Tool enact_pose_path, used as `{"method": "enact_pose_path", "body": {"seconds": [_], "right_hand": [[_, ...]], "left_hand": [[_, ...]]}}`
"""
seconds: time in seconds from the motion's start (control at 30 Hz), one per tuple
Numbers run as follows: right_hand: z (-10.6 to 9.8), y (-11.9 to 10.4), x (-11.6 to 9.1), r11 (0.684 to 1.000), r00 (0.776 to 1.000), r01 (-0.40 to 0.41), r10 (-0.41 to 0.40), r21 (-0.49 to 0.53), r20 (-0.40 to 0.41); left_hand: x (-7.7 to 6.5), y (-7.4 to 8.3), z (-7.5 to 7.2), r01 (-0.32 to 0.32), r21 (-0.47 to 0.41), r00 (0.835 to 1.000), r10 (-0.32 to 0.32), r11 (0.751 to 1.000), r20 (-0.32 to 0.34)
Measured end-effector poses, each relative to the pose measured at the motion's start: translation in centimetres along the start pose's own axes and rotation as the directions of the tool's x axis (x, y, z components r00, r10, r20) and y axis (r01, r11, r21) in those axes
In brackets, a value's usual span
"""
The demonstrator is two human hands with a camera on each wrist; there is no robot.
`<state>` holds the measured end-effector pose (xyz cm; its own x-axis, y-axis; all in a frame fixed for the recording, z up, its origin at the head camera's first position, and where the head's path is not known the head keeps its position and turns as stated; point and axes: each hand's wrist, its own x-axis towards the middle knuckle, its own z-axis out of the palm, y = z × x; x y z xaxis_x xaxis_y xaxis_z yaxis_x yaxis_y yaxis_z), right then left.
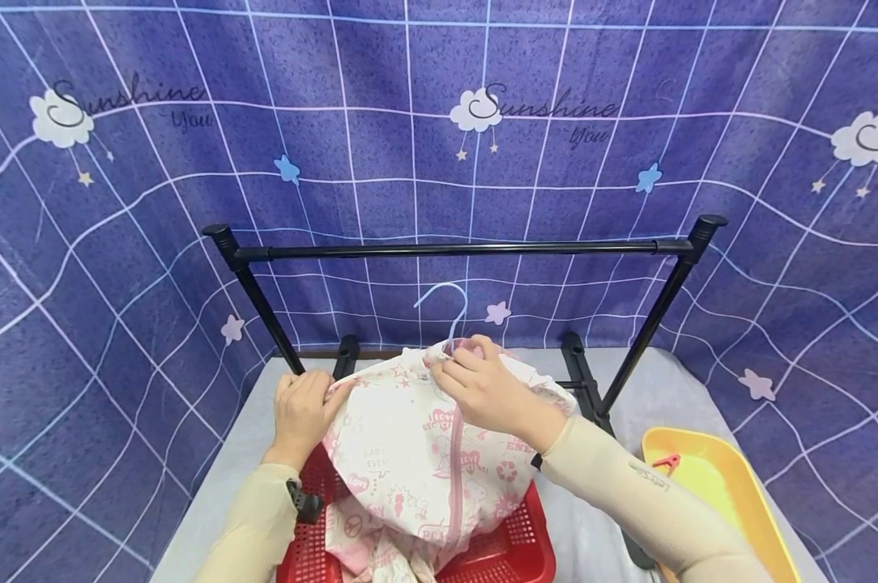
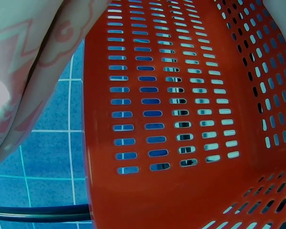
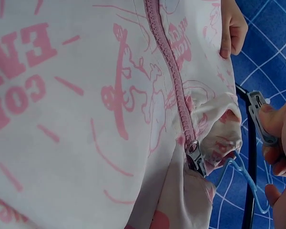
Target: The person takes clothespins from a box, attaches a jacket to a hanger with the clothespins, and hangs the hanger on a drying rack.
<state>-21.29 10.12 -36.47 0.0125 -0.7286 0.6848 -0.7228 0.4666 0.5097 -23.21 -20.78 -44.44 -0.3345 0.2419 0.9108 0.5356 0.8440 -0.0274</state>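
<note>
A white zip-up jacket with pink print (image 1: 402,453) hangs over a red basket, its pink zipper (image 1: 457,470) running down the front. My left hand (image 1: 304,413) pinches the jacket's upper edge at the left, thumb in front. My right hand (image 1: 483,385) is at the collar. In the right wrist view its thumb and fingers pinch a small grey clip-like piece (image 3: 261,117); I cannot tell what it is. The metal zipper slider (image 3: 195,157) shows apart from these fingers. A light blue hanger (image 1: 457,304) sticks its hook up out of the collar; the rest is mostly hidden inside.
Behind the jacket stands a black rack with a horizontal bar (image 1: 453,249). Below is the perforated red basket (image 2: 171,186), with part of the jacket hanging into it. A yellow tray (image 1: 730,486) with a red clip (image 1: 668,462) lies at the right on the pale tabletop (image 1: 672,389).
</note>
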Motion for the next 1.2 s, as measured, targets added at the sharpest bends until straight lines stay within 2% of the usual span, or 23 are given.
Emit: {"method": "enact_pose_path", "body": {"seconds": [0.2,0.5,0.87,1.2], "right_hand": [[0.4,0.0,0.4,1.000,1.000,0.003,-0.003,-0.019,0.001],[0.3,0.0,1.1,0.999,0.995,-0.017,0.020,-0.031,0.095],[1.5,-0.1,2.1,0.997,0.997,-0.005,0.010,-0.074,0.070],[1.9,-0.3,2.6,0.996,0.992,0.000,0.011,-0.092,0.126]], "left_hand": [[0.1,0.0,0.0,-0.019,0.008,0.999,0.019,1.000,-0.027],[0.0,0.1,-0.1,-0.015,0.003,1.000,0.015,1.000,-0.002],[0.2,0.1,-0.1,-0.026,0.008,0.999,0.027,1.000,-0.024],[0.0,0.1,-0.1,-0.018,0.004,1.000,0.018,1.000,0.002]]}}
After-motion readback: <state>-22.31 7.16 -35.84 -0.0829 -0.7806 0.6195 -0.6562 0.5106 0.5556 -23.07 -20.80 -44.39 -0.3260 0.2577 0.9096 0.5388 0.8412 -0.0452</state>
